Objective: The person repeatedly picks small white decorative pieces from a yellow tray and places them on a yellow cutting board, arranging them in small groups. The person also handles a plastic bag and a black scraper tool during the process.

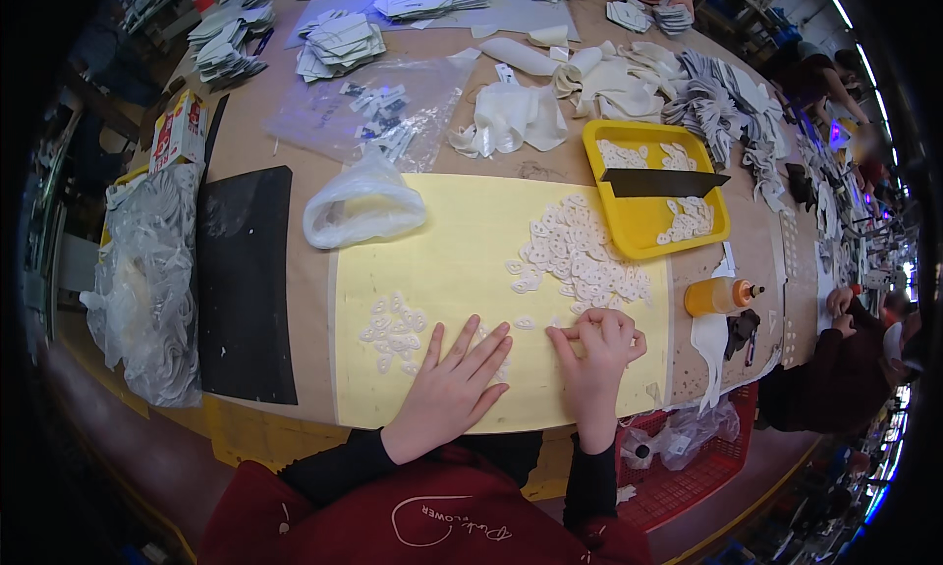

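My left hand (460, 373) lies flat on a yellow sheet (442, 255), fingers stretched out, with a few small white cut-out pieces showing at its fingertips. A loose group of such white pieces (393, 331) is spread just left of it. My right hand (596, 359) has its thumb and index finger brought together at the sheet. Whatever lies between those fingertips is too small to make out. A single white piece (525, 322) rests between the two hands. Beyond my right hand, a larger heap of white pieces (575, 251) covers the sheet.
A yellow tray (634, 248) with a dark divider (663, 182) holds more white pieces. At the right stands an orange bottle (715, 297). A clear plastic bag (361, 211), a black board (246, 280) and stacked fabric pieces (339, 44) surround the sheet. Below sits a red basket (678, 486).
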### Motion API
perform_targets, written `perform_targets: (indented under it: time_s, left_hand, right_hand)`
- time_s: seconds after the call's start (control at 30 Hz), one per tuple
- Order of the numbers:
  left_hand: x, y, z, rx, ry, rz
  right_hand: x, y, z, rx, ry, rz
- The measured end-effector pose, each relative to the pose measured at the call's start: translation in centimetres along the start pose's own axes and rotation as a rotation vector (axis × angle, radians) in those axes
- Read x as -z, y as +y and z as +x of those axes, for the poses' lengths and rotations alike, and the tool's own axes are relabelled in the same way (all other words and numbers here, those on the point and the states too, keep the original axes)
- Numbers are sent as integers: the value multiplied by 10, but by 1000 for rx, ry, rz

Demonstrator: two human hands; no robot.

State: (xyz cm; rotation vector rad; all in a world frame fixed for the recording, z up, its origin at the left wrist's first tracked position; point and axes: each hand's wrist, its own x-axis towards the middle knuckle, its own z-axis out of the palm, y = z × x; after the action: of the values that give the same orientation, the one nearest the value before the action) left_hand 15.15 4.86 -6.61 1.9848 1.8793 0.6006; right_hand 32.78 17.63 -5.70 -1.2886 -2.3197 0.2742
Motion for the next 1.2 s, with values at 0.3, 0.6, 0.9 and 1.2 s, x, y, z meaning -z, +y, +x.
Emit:
perform_targets:
  time_s: [0.3,0.6,0.9,1.2]
  left_hand:
    - [0,0,0,5,-2,-5]
    - [2,0,0,0,8,-31]
    - [0,0,2,-32,0,33]
    - [-8,-2,-3,54,86,10]
  right_hand:
    - [14,3,4,97,-50,54]
    - [1,-6,-8,101,-53,72]
    - [-4,-21,-29,109,-158,157]
    - [-6,-22,-6,114,-94,97]
